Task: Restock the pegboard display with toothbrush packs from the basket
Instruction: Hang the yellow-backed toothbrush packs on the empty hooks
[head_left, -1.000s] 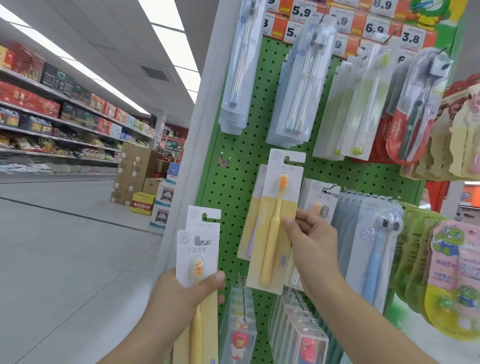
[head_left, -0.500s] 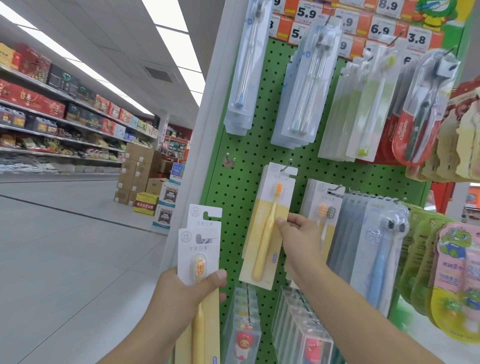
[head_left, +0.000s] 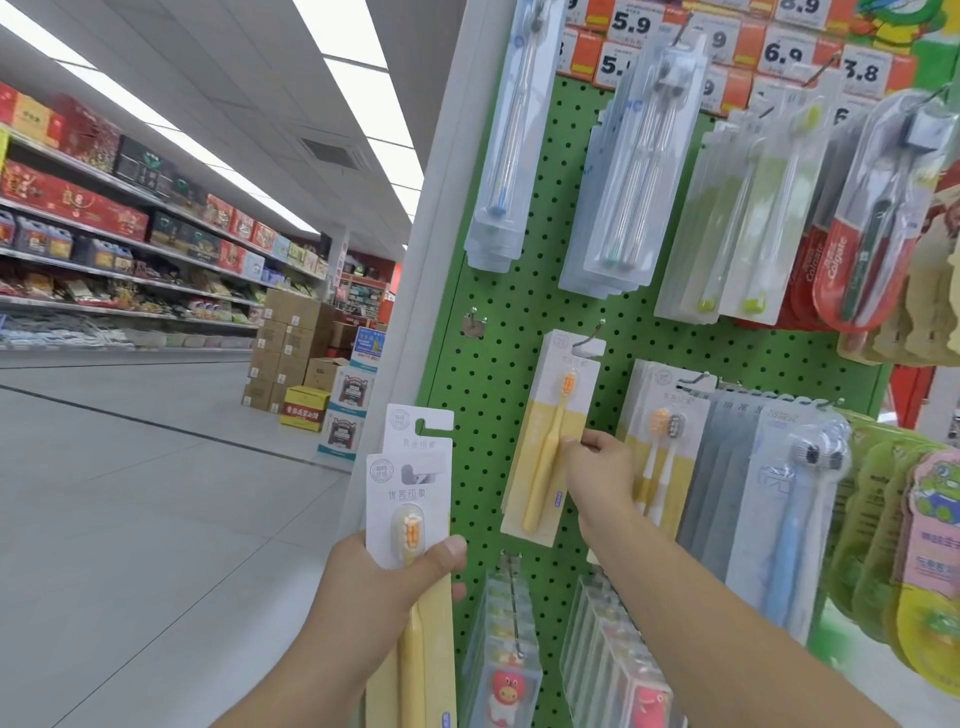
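Two yellow toothbrush packs (head_left: 410, 525) are being gripped together in the left hand (head_left: 374, 597), thumb pressing across the front card, low and just left of the green pegboard (head_left: 493, 415). The right hand (head_left: 602, 478) is pinching the right edge of a third yellow pack (head_left: 550, 441). Compared with a second ago, this pack is now sitting flatter and higher against the board, with its hanging slot reaching the hook (head_left: 592, 338) instead of floating below it; whether the slot is fully seated cannot be told. Judging from this, one pack is nearly hung and the two held packs are waiting to follow. The basket is not in view

Open room is lying to the left: a bare hook (head_left: 475, 325) is standing on the board near the white frame post (head_left: 431, 260), with bare perforated panel beneath it. To the right, the two-brush pack row (head_left: 665, 441) is hanging just beside the right hand, leaving little side clearance. Above, clear blister packs (head_left: 628, 171) are overhanging the hook zone; below, boxed packs (head_left: 504, 649) are crowding the lower edge
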